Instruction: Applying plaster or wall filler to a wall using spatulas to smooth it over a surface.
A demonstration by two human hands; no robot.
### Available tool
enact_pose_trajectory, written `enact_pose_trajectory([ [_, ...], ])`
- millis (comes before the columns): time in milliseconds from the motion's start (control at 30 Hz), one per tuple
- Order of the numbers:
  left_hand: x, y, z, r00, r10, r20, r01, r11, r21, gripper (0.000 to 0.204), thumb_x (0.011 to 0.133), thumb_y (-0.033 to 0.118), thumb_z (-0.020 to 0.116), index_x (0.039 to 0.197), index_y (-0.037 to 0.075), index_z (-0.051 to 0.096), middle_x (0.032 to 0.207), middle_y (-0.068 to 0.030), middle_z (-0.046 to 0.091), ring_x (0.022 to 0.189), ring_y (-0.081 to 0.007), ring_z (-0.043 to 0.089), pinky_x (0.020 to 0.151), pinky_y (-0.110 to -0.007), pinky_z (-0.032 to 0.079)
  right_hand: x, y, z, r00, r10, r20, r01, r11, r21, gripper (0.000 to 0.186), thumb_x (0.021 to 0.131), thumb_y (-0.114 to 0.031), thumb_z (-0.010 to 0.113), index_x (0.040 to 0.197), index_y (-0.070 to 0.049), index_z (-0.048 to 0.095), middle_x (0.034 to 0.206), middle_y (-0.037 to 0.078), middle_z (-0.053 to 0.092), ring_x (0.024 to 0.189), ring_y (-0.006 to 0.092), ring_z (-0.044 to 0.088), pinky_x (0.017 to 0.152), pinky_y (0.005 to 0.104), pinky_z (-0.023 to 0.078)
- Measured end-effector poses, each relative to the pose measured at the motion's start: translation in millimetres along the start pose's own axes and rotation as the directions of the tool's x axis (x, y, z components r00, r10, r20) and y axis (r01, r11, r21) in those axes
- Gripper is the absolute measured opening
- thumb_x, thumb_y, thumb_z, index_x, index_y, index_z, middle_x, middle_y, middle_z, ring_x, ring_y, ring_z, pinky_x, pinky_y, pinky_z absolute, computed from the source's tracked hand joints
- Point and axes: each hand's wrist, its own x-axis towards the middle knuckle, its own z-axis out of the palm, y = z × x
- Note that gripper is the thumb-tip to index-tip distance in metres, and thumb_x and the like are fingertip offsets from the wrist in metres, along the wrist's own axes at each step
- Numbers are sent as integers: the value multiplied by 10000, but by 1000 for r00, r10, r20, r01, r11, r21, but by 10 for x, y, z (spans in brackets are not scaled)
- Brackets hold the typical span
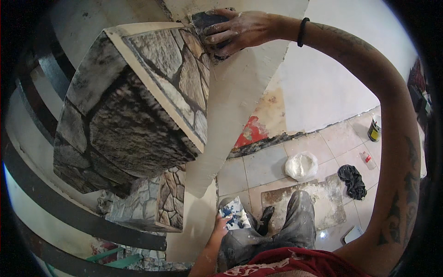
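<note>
Up at the top, my right hand (224, 32) grips a dark flat putty tool (205, 19), holding it against the pale plastered strip (237, 69) just beside a stone-patterned block (157, 55). The fingers are dusted white and bent over the tool. Low in the view, my left hand (221, 224) holds a square plate (241, 219) smeared with white putty over dark blue, above my grey trousers. The wall below the plastered strip shows a red patch (249, 129) and bare tan areas.
Curved dark railings (41, 198) run along the left. A lower stone-patterned block (170, 194) sits beneath the upper one. On the tiled floor (263, 166) are a bag of white powder (301, 164), a black bag (351, 182), a bucket (374, 129), a small bottle (368, 160) and a dusty board (332, 212).
</note>
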Motion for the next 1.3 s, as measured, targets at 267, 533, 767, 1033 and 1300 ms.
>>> enact_pose_trajectory([
  [267, -52, 130, 39, 991, 7, 134, -1, 999, -49, 330, 656, -65, 531, 971, 34, 518, 869, -66, 578, 759, -194, 576, 675, -350, 482, -15, -46, -23, 993, 68, 92, -71, 997, 21, 189, 700, -130, 493, 862, -198, 562, 1037, 15, 451, 1119, 188, 356, 1007, 460, 167],
  [533, 75, -31, -95, 996, 50, 79, -52, 999, 12, 291, 670, -45, 537, 952, 28, 529, 869, -65, 576, 768, -186, 571, 684, -319, 468, -317, 19, -291, 985, 58, 163, -58, 998, -7, 182, 693, -160, 512, 863, -183, 572, 1023, 3, 455, 1123, 177, 353, 1013, 440, 171],
  [767, 327, -376, -498, 928, 306, 212, -362, 874, 323, 302, 663, -44, 552, 951, 44, 534, 918, -73, 563, 833, -195, 557, 710, -288, 451, -316, 86, -524, 962, 3, 272, 53, 978, -201, 165, 719, -190, 499, 878, -186, 545, 1051, -7, 455, 1123, 171, 353, 1011, 432, 211],
  [1033, 194, -202, -239, 1000, 4, 23, -4, 1000, 6, 325, 676, -78, 508, 979, 41, 513, 878, -66, 577, 759, -202, 577, 683, -376, 485, 39, 197, -157, 997, -13, 72, 16, 999, -42, 194, 715, -207, 507, 903, -220, 550, 1085, -27, 452, 1089, 163, 387, 1012, 450, 187],
  [1300, 129, -124, -157, 999, 37, -18, -36, 999, 23, 254, 657, -27, 591, 900, 40, 558, 848, -47, 574, 755, -153, 561, 676, -289, 452, 88, 204, -67, 998, 8, 68, -10, 1000, 21, 158, 698, -171, 528, 846, -211, 566, 1061, -23, 451, 1089, 157, 387, 1009, 417, 217],
])
